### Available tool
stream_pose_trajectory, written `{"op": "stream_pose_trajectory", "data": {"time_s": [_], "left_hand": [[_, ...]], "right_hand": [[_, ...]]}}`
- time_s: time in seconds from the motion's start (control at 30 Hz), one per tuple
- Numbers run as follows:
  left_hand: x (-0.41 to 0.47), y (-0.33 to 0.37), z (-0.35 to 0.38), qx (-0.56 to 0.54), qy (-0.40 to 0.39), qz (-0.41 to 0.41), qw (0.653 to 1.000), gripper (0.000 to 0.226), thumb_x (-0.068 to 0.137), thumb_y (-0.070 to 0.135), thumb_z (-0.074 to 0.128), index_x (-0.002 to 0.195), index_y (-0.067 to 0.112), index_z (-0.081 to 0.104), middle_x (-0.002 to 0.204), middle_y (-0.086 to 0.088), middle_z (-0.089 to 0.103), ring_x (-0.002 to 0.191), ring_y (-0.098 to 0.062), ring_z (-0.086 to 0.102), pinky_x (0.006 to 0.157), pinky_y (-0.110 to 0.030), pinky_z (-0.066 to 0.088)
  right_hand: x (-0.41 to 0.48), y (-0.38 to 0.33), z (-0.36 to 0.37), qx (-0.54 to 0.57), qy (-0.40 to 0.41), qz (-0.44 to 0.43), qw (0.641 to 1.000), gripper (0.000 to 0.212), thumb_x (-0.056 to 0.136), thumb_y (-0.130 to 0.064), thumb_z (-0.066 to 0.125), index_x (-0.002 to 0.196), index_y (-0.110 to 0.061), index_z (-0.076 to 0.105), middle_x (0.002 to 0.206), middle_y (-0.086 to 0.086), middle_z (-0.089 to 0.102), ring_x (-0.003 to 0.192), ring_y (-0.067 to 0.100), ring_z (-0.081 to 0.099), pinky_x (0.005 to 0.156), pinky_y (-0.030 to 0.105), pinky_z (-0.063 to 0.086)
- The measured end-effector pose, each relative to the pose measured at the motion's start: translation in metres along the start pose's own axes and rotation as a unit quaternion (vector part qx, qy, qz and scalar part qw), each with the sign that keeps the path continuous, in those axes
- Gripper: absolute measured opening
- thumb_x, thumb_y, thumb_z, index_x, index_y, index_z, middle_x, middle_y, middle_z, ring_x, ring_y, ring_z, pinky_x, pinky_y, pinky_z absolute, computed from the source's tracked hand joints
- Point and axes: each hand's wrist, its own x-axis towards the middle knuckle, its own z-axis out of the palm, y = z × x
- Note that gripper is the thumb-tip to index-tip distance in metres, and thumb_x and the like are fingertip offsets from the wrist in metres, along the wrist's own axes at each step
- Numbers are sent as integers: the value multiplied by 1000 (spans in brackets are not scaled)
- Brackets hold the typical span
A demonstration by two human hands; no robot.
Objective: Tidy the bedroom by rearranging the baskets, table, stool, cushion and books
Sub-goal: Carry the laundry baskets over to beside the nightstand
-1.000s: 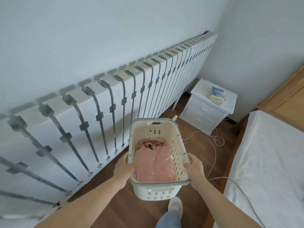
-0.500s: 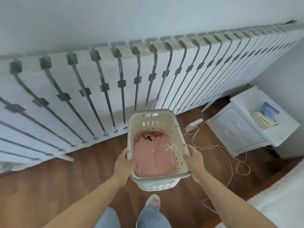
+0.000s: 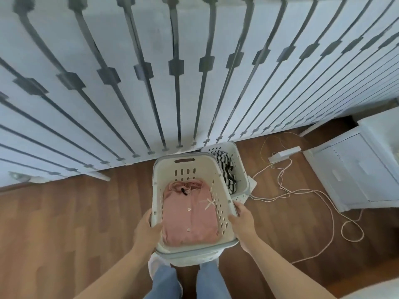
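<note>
Held basket: the white perforated plastic laundry basket [image 3: 187, 156], carrying a folded pink buttoned garment [image 3: 188, 214], is being held up just in front of the white slatted panel with dark bars [image 3: 194, 87].
Left hand [image 3: 145, 228]: its fingers are wrapping the left rim.
Right hand [image 3: 241, 219]: its fingers are clasping the right rim.
Second basket: a matching white basket [image 3: 243, 175] with striped cloth [image 3: 226, 167] is sitting at the panel's foot.

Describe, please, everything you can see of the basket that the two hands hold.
The basket is off-white plastic, oblong, with a grey rim, slotted walls and a handle cut-out at the far end. It is upright, held above the wooden floor. The left hand grips its left rim, the right hand its right rim. A folded pink buttoned garment lies inside. Another white basket stands beyond its right side; contact cannot be told.
</note>
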Motion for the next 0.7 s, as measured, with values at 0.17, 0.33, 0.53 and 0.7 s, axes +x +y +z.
{"op": "stream_pose_trajectory", "data": {"time_s": [0.17, 0.33, 0.53, 0.7], "left_hand": [[45, -47, 11, -25, 19, -16, 999, 43, 85, -5, 51, 106, 31, 58, 95, 4, 68, 87, -17, 65, 74, -33, 54], [103, -102, 36, -30, 37, -21, 999, 49, 83, -9, 48, 110, 30, 57, 95, 9, 66, 86, -12, 64, 68, -23, 50], [171, -165, 64, -27, 58, -27, 998, 50, 81, -7, 48, 108, 34, 58, 97, 3, 67, 90, -22, 65, 78, -39, 56], [223, -204, 90, -41, 69, -13, 997, 50, 82, -9, 48, 101, 36, 59, 94, 5, 67, 87, -17, 64, 75, -31, 54]], "right_hand": [[45, 28, 36, -33, -31, 9, 999, 45, 86, 6, 51, 124, -17, 57, 103, -4, 63, 91, 13, 61, 77, 27, 50], [106, 76, 77, -84, -66, 40, 993, 40, 87, 4, 51, 122, -14, 57, 102, 0, 64, 95, 19, 61, 81, 32, 52], [168, 129, 121, -89, -107, 114, 984, 19, 91, -3, 50, 103, -17, 55, 104, 7, 62, 93, 28, 64, 65, 40, 61], [223, 158, 152, -59, -92, 99, 989, 24, 91, 3, 47, 101, -17, 55, 97, 5, 61, 87, 22, 60, 58, 30, 58]]}}
